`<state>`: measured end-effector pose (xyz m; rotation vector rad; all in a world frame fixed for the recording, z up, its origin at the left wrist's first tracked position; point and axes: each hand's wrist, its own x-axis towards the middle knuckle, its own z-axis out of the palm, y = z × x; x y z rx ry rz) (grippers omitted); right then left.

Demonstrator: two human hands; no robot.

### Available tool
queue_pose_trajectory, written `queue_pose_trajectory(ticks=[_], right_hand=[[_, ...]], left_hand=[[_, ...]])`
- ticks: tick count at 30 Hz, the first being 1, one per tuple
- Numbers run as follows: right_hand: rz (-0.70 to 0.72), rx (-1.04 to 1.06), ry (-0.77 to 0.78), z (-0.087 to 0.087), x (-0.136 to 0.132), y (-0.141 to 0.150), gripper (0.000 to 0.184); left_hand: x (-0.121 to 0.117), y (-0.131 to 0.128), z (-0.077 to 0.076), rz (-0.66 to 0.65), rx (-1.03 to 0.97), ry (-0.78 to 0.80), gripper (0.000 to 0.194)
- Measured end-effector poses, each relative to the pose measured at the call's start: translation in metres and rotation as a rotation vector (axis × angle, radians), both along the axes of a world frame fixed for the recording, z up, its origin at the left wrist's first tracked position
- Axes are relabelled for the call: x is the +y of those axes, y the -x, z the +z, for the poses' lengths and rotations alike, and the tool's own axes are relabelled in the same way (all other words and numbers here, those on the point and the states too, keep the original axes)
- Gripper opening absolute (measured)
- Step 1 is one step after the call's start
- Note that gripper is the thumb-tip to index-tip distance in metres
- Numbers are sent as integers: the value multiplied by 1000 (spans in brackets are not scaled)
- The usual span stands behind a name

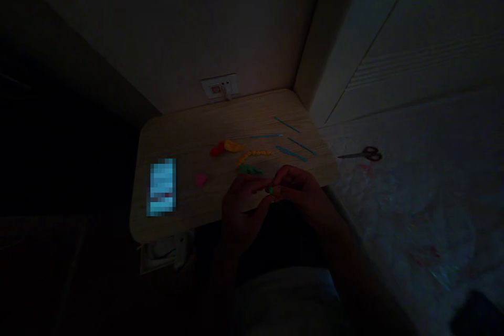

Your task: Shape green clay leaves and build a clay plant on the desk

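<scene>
At the table's front edge my left hand (243,207) and my right hand (301,191) meet at the fingertips. A small green lump of modelling clay (270,190) is pinched between them, partly hidden by the fingers. Just beyond lies a green clay piece (250,169), with a curved row of small yellow clay balls (255,153) behind it. An orange-yellow clay lump (233,146) touches a red one (217,149) farther back. A pink clay lump (201,179) rests to the left of my hands.
Several thin blue modelling tools (291,153) lie on the wooden table (181,131) at its right. A lit phone (161,187) is at the left. A wall socket (220,87) sits behind. Scissors (364,154) lie beyond the table's right edge. The room is very dark.
</scene>
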<state>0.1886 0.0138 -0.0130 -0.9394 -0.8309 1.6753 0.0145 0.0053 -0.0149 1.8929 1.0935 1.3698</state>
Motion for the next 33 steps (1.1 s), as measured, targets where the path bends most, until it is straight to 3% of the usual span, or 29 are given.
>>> queue_pose_trajectory(ticks=[7,11,16,22,33], right_hand=[[38,18,32,2,1,-1,33],[23,-15,2,4,-1,-1,30],[31,-101,-50,8,-5,1,29],[-108,-136,-43,7,-6,11,25],[-333,-263,-124,6,-13,28,16]], left_hand=[[2,-4,-3,-22,-265,186,4],[3,-7,-10,-71,-500,326,17],[1,-9,-20,20,-578,433,24],[0,-11,-22,25,-570,376,18],[-3,-10,-14,163,-437,247,13]])
